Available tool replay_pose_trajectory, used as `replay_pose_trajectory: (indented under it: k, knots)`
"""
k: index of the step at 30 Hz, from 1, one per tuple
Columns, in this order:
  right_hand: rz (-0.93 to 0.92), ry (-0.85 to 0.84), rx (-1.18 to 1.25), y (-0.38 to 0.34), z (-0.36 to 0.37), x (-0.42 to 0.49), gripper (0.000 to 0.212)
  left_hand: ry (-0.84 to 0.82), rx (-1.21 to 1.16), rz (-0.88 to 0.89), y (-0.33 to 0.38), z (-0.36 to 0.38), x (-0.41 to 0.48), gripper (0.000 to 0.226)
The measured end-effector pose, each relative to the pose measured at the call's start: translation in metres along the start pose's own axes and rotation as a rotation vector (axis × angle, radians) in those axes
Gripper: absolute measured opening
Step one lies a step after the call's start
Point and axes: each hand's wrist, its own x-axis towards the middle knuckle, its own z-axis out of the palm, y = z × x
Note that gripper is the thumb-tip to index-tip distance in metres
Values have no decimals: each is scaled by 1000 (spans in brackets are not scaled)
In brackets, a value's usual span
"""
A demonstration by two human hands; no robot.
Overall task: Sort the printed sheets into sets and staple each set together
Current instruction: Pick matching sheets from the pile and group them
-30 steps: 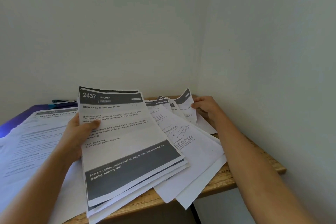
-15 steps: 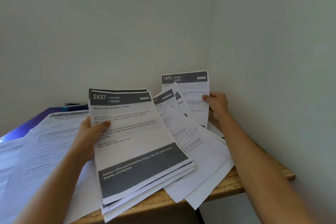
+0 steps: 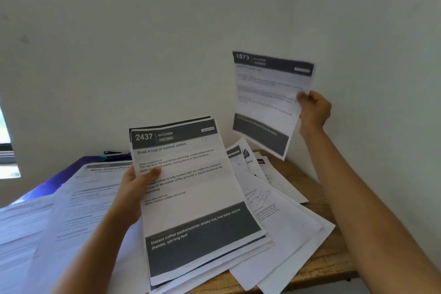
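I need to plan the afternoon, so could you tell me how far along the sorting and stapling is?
Early: nothing looks stapled yet. The left hand holds sheet 2437 atop a few others; the right hand holds up sheet 1573. Loose sheets on the table are left to sort, then everything to staple.

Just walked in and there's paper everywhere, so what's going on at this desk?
A person is sorting printed sheets. Their left hand grips a small stack topped by page 2437, "Brew a cup of instant coffee". Their right hand pinches the 1573 sheet by its edge, raised in the air near the wall. Loose sheets lie fanned out on the wooden table. Neither hand holds a stapler, so this is the sorting stage.
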Motion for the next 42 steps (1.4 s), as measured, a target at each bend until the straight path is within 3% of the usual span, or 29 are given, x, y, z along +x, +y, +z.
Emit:
replay_pose_trajectory:
  k: [5,9,12,18,25,29,33,38,42]
  knots:
    - [-161,-1,83,-41,14,12,31,-37,-50,11,3,1,-2,16]
    - [-157,-108,-30,-51,24,11,12,-55,-75,21,6,3,-4,18]
    - [-45,-262,-75,-49,31,7,7,-38,-118,22,7,3,-3,20]
    - [366,-538,27,-31,48,-6,30,-67,-143,22,8,3,-5,33]
    - [580,-722,17,5,53,-42,21,-58,-134,28,5,0,-2,30]
    - [660,-749,17,25,55,-65,13,-53,-134,35,3,-1,-1,32]
    - [662,-792,6,43,60,-82,25,-45,-134,48,3,2,-1,25]
    - [654,-834,11,51,57,-101,24,16,-122,40,1,4,0,28]
    - [669,-984,68,52,44,-111,30,62,-111,34,0,6,1,27]
